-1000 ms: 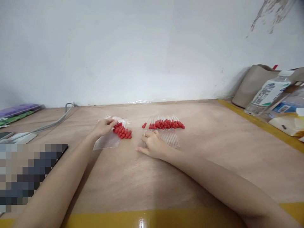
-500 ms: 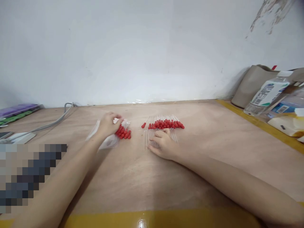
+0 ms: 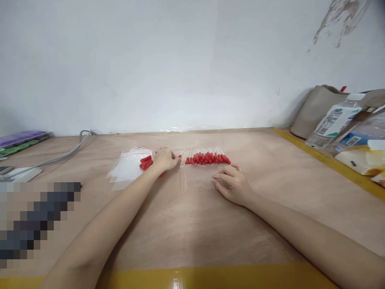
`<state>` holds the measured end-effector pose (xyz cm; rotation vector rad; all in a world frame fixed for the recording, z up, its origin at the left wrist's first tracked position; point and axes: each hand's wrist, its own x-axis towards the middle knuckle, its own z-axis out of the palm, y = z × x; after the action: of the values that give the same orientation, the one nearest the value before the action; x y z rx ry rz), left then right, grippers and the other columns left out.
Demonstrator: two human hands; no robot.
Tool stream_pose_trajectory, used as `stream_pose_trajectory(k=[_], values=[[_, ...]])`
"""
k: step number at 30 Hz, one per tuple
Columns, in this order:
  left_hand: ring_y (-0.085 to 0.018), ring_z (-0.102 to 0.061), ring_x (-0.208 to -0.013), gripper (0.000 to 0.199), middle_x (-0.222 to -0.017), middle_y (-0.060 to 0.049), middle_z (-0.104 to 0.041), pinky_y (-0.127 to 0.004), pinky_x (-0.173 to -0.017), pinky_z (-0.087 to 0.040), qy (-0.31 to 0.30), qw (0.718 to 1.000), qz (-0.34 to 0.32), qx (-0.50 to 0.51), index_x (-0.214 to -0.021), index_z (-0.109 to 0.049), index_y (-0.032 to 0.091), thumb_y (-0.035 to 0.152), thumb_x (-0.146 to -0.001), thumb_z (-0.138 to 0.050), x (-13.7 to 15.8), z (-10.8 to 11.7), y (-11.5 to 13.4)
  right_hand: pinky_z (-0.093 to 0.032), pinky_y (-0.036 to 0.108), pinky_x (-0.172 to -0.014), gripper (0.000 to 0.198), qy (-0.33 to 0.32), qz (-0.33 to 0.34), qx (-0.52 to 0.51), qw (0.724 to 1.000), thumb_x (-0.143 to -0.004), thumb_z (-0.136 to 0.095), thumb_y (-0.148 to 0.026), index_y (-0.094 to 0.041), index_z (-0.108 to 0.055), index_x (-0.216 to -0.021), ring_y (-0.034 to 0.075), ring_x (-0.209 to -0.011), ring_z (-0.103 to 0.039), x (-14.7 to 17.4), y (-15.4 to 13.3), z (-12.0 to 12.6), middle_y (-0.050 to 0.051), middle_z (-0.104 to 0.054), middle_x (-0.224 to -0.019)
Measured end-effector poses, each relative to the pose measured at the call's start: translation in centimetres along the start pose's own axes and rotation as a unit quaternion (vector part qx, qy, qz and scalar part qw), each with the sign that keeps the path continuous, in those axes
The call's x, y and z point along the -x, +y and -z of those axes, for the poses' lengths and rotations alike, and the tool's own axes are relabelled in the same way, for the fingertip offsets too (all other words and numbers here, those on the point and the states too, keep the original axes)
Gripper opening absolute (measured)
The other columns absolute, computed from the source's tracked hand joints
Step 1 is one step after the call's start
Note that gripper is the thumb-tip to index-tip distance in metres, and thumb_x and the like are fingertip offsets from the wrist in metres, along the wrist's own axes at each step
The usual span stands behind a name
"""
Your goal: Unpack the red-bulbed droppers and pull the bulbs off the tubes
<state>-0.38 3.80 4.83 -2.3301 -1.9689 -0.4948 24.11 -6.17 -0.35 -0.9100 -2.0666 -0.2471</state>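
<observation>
Red rubber bulbs (image 3: 210, 158) lie in a packed row, with thin clear tubes stretching behind them like glass droppers. Another row of clear tubes (image 3: 195, 177) lies in front. My left hand (image 3: 165, 159) is at the row's left end, its fingertips closed at a single red bulb (image 3: 179, 156). Partly hidden under that hand is a smaller pile of red bulbs (image 3: 146, 162). Clear plastic zip bags (image 3: 124, 166) lie left of the pile. At the right end of the front tubes, my right hand (image 3: 233, 182) rests with thumb and forefinger slightly apart, nothing visible between them.
A grey cable (image 3: 66, 154) crosses the left side near purple and green packs (image 3: 24, 140). On the right, beyond yellow tape (image 3: 325, 158), stand a plastic bottle (image 3: 335, 122), a grey-brown container (image 3: 313, 110) and some packets. The wall borders the table's back.
My left hand has moved right from the bags and pile to the lone bulb. My right hand has slid right along the front tubes, uncovering them.
</observation>
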Motion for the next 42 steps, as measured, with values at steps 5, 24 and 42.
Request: stream_pose_trajectory(k=[5, 24, 42], values=[[-0.028, -0.048, -0.096, 0.026, -0.096, -0.01, -0.058, -0.046, -0.081, -0.03, 0.157, 0.982, -0.108, -0.006, -0.067, -0.065, 0.018, 0.037, -0.077, -0.05, 4.3, 1.7, 0.0, -0.041, 0.036, -0.079, 0.019, 0.032, -0.001, -0.007, 0.999, -0.08, -0.051, -0.02, -0.02, -0.06, -0.097, 0.017, -0.083, -0.055, 0.0, 0.1, 0.0, 0.006, -0.059, -0.087], [-0.022, -0.05, -0.107, 0.031, -0.11, -0.01, -0.057, -0.039, -0.092, -0.041, 0.111, 0.919, -0.328, 0.189, -0.109, -0.053, 0.018, 0.028, -0.079, -0.056, 11.4, -0.7, 1.2, -0.03, 0.046, -0.103, 0.021, -0.091, 0.096, -0.041, 0.99, -0.084, -0.05, -0.023, -0.021, -0.062, -0.102, 0.018, -0.112, -0.05, -0.7, -1.6, -1.1, 0.003, -0.067, -0.098], [-0.018, -0.055, -0.106, 0.014, -0.097, -0.003, -0.067, -0.039, -0.1, -0.036, 0.098, 0.891, -0.426, 0.121, -0.089, -0.061, 0.018, 0.021, -0.084, -0.049, 11.5, -0.6, 1.8, -0.039, 0.036, -0.095, 0.013, -0.08, 0.136, -0.081, 0.984, -0.085, -0.048, -0.018, -0.02, -0.061, -0.087, 0.014, -0.096, -0.06, -0.3, -2.7, -1.0, 0.0, -0.069, -0.084]])
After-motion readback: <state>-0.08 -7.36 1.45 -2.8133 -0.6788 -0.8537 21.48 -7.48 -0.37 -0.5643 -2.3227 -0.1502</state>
